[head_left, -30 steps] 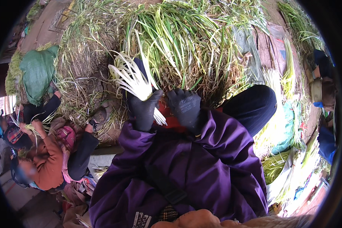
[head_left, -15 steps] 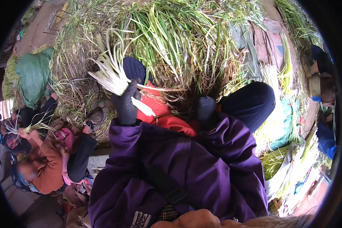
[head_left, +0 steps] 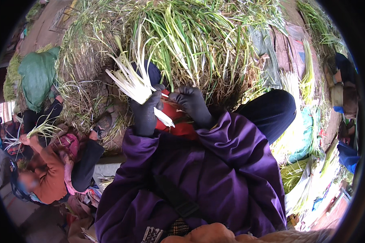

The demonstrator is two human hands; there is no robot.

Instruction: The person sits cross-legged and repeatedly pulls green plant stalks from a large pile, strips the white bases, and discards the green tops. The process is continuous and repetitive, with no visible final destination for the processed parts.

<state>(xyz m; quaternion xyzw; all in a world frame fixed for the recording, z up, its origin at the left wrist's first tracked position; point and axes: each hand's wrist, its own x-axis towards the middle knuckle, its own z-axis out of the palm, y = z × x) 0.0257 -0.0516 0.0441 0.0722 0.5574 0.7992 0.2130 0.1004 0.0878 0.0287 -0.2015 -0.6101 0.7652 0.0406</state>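
My left hand [head_left: 146, 111], in a dark glove, is closed around a bunch of pale leafy stalks [head_left: 140, 89] that look like chives or young garlic. The leaves fan out to the upper left and the white ends [head_left: 164, 117] stick out below the fist. Close beside it my right hand [head_left: 192, 104], also gloved, has its fingers pinched together. A thin pale stalk [head_left: 165, 95] spans the small gap between the two hands, and its end meets the right fingertips. Just beyond the hands lies a large heap of green and yellowing stalks [head_left: 190, 44] with dry brown ends.
Red cloth [head_left: 178, 128] lies between my knees, under the hands. At left a person [head_left: 52, 174] sits handling similar stalks near a green sack [head_left: 37, 79]. More bundled stalks [head_left: 306, 77] and a teal bag [head_left: 302, 135] lie on the right, with another person's dark clothing [head_left: 344, 77] beyond.
My right hand has come up and left from beside my right knee to meet the left hand. The left hand has shifted slightly right with the bunch.
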